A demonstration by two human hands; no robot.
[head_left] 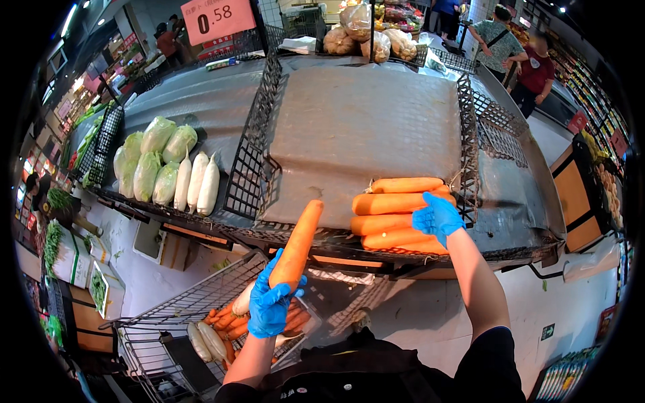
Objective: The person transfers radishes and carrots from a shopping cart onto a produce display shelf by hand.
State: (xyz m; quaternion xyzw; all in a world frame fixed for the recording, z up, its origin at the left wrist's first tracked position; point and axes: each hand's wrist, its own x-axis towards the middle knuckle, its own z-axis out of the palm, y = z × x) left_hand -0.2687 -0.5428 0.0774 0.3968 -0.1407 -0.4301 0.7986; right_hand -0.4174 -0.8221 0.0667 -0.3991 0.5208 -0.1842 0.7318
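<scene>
In my blue-gloved left hand [269,302] is a large orange carrot [299,245], gripped near its thick end and tilted up toward the shelf. My right hand [438,218], gloved the same way, rests against the right part of a stack of carrots [383,223] at the shelf's front edge. Its fingers look extended and apart, with no carrot gripped in them. Several carrots lie there side by side, pointing left to right. Below my left hand, a wire shopping cart [168,329] holds more carrots [232,326] and white radishes [209,341].
Black mesh dividers [254,144] [467,134] flank the carrot section. Left of it lie wrapped cabbages [146,176] and white radishes [195,180]. A pink price sign [218,20] hangs above. Bagged produce [356,40] sits at the back. Two people [534,70] stand at the far right.
</scene>
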